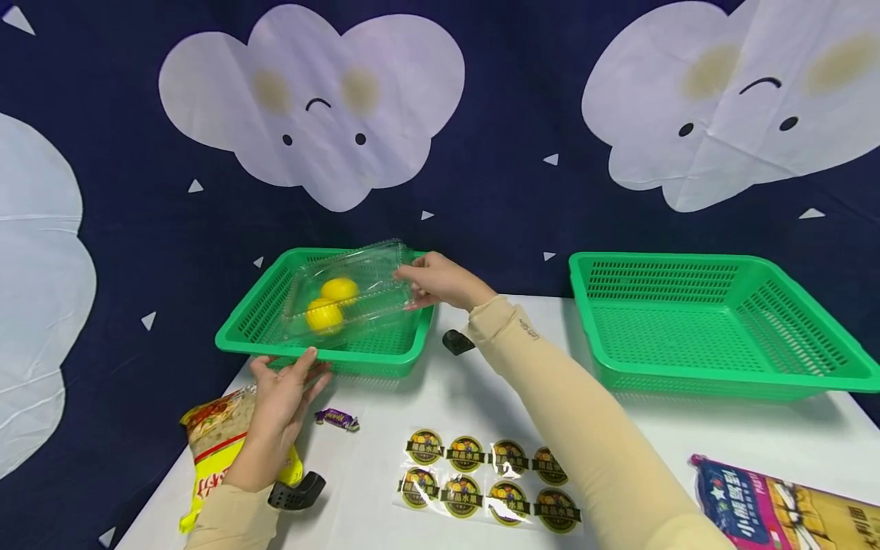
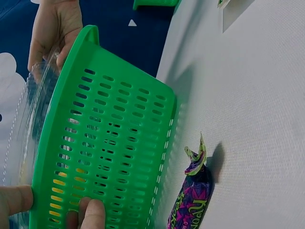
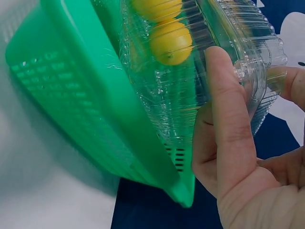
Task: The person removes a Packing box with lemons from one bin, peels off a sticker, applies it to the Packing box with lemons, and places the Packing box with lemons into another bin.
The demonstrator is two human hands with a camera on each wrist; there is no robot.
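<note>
A clear plastic clamshell box [image 1: 374,271] is tilted over the left green basket [image 1: 406,357], its right end raised. My right hand [image 1: 443,279] grips that end between thumb and fingers. Two yellow lemons [image 3: 171,42] show through the plastic at the box's lower left; whether they lie inside it or behind it I cannot tell for sure. My left hand [image 1: 285,393] is at the basket's front rim, one digit on the rim and other fingertips [image 2: 94,214] against the slotted outer wall. A purple-wrapped candy [image 1: 337,418] lies just right of this hand.
A second green basket [image 1: 722,328] stands on the right of the white table. In front lies a sheet of round fruit stickers [image 1: 484,477]. A yellow food bag [image 1: 220,435] sits beneath the left forearm; a long noodle packet [image 1: 784,504] is at front right.
</note>
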